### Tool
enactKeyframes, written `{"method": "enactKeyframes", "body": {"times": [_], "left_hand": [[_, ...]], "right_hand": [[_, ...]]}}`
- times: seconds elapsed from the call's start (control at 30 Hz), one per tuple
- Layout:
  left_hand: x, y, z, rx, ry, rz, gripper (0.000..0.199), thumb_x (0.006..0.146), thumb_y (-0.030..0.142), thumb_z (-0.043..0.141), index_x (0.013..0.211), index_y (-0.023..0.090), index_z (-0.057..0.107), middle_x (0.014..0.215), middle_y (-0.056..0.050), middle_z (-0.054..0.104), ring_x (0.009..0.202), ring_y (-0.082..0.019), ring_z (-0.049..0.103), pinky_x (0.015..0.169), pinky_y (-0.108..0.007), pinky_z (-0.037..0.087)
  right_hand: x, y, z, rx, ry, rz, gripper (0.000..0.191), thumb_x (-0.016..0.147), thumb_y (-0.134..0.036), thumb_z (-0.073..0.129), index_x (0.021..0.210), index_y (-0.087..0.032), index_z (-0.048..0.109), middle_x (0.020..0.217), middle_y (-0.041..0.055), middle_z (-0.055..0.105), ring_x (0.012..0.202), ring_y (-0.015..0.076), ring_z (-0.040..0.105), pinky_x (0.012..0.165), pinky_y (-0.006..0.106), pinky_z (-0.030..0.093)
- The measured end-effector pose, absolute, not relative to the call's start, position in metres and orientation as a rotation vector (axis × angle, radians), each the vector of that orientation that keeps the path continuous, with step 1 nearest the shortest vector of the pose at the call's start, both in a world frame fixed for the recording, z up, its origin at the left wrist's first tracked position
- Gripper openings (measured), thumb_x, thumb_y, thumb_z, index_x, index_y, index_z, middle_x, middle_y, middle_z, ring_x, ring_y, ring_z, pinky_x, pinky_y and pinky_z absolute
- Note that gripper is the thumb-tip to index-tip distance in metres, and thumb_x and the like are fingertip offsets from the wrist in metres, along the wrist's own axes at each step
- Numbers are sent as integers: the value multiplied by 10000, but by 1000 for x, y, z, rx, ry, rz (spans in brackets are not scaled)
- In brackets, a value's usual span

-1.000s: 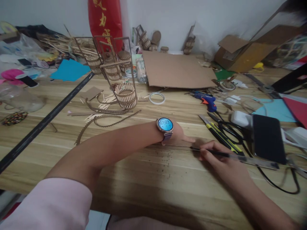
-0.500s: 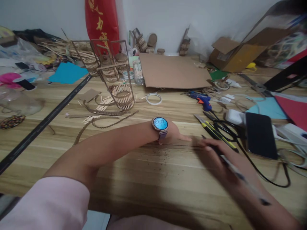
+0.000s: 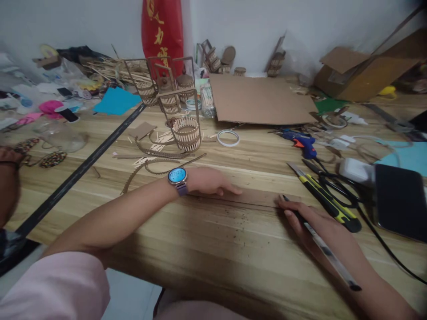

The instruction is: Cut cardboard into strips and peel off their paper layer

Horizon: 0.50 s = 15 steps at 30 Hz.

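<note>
A narrow brown cardboard strip (image 3: 258,198) lies flat on the wooden table. My left hand (image 3: 211,181), with a watch (image 3: 177,176) on its wrist, presses on the strip's left part, index finger stretched along it. In my right hand (image 3: 320,222) is a pen (image 3: 328,255), tip up near the strip's right part, fingertips touching the cardboard. Dark specks are scattered on the wood just below the strip. Beyond my left hand stands a small basket (image 3: 187,133) of sticks with a tall cardboard handle.
A yellow-black utility knife (image 3: 323,198), scissors (image 3: 343,189) and a phone (image 3: 400,200) lie to the right. Behind them is a blue glue gun (image 3: 296,138). A large cardboard sheet (image 3: 260,98) lies at the back. Another person's hand (image 3: 8,155) shows at the left edge.
My left hand has slid left along the strip, away from my right hand, uncovering more cardboard. My right hand still holds the pen. The view has turned left, bringing the other person's hand in.
</note>
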<state>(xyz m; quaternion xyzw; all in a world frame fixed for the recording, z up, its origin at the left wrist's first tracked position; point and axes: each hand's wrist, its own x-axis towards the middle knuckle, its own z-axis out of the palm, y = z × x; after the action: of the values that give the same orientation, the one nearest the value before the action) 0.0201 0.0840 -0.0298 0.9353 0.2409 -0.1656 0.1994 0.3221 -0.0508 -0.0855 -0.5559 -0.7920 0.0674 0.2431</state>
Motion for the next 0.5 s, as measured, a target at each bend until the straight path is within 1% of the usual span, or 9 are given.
{"method": "enactKeyframes", "body": {"times": [0.1,0.17,0.3,0.33,0.4,0.43,0.5], "left_hand": [[9,88,-35,2589,691,-430,585,979,158,585,1497,420,522,1356,28,710,1079,-184,699,874,-244,484],[7,86,-34,2603,701,-447,586,983,157,567,1507,416,514,1346,17,716,1048,-191,701,847,-246,480],[9,83,-31,2632,717,-497,596,1000,163,516,1535,422,473,1246,1,759,967,-197,705,789,-248,474],[9,83,-31,2631,709,-499,602,999,165,514,1541,421,463,1265,-1,751,983,-200,704,807,-253,478],[8,85,-31,2612,669,-495,617,987,172,534,1552,406,452,1352,-6,710,1062,-210,697,874,-270,486],[8,86,-31,2598,647,-489,631,969,174,561,1549,401,458,1387,-3,689,1101,-213,690,907,-278,486],[9,90,-30,2577,644,-445,668,896,175,647,1505,414,515,1384,25,691,1126,-209,687,944,-278,484]], "right_hand": [[325,-49,-89,-1547,-2122,195,326,977,-405,460,1110,-293,736,1100,66,805,939,273,783,809,378,630],[325,-48,-88,-1590,-2085,188,324,968,-443,478,1106,-291,728,1122,66,801,971,276,778,844,397,628],[309,-47,-73,-1621,-2016,324,330,958,-492,516,1105,-278,719,1111,72,805,969,272,777,857,405,630],[301,-47,-68,-1599,-1960,357,346,963,-510,506,1101,-278,722,1076,72,811,972,273,776,844,403,633],[282,-46,-58,-1536,-1927,512,362,975,-525,508,1112,-276,733,1015,64,818,1022,274,765,874,404,627],[271,-45,-54,-1508,-1912,570,355,973,-526,519,1078,-278,749,993,61,819,1005,271,767,863,399,630],[249,-42,-48,-1435,-1876,684,329,976,-503,533,1057,-284,765,928,53,817,916,250,778,792,366,639]]}}
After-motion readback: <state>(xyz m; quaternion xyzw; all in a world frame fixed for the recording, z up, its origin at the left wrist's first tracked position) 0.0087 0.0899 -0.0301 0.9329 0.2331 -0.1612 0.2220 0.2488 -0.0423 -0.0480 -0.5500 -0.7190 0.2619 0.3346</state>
